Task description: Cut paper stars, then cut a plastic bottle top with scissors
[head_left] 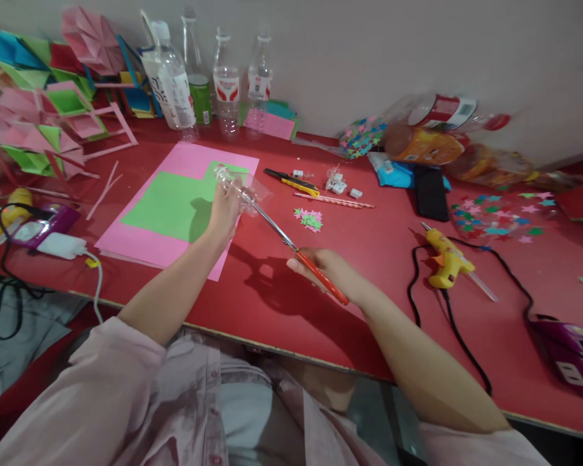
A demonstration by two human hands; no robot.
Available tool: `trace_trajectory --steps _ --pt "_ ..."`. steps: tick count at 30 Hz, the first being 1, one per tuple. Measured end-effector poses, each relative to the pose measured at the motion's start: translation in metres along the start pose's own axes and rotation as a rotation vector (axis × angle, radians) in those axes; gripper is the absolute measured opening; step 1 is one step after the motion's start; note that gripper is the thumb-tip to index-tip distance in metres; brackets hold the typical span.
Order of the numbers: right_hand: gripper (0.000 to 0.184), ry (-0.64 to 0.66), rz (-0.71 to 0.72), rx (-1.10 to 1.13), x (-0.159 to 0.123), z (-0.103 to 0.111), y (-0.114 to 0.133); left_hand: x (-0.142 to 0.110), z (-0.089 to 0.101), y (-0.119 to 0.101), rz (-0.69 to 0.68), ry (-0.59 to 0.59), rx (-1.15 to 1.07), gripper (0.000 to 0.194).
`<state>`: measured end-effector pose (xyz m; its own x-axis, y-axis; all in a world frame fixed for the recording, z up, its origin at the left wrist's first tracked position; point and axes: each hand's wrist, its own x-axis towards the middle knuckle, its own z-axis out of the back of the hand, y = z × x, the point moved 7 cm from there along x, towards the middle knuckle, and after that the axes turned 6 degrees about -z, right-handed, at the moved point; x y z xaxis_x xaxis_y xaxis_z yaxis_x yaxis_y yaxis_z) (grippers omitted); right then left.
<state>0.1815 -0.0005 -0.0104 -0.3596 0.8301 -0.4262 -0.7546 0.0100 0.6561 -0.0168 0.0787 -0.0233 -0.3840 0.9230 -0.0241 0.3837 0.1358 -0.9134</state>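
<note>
My left hand (225,208) is closed around a clear plastic bottle (238,184), held on its side above the red table (369,272). My right hand (328,270) grips the orange handles of a pair of scissors (296,249). The metal blades point up and left and their tips meet the bottle. Under the bottle lie a pink paper sheet (140,243) and a green sheet (170,207) on top of it.
Several plastic bottles (226,84) stand at the wall. Folded paper shapes (43,97) fill the far left. A yellow glue gun (447,259) with black cord lies at right. Nearby are a utility knife (291,181), paper stars (500,217), a purple power strip (571,353).
</note>
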Motion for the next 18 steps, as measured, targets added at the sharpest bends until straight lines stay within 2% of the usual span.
trace_trajectory --steps 5,11,18 --pt "0.058 0.013 -0.002 0.050 0.0014 -0.0027 -0.0020 -0.0014 -0.0001 0.0001 0.000 -0.006 0.017 0.013" --pt "0.057 0.018 -0.007 0.086 0.0011 -0.0025 -0.0012 -0.0042 -0.0007 0.0014 0.032 -0.024 0.020 0.017" --pt "0.055 0.023 -0.030 0.109 0.0017 -0.0039 -0.0027 -0.0042 -0.0012 0.0011 -0.015 -0.010 0.016 0.012"
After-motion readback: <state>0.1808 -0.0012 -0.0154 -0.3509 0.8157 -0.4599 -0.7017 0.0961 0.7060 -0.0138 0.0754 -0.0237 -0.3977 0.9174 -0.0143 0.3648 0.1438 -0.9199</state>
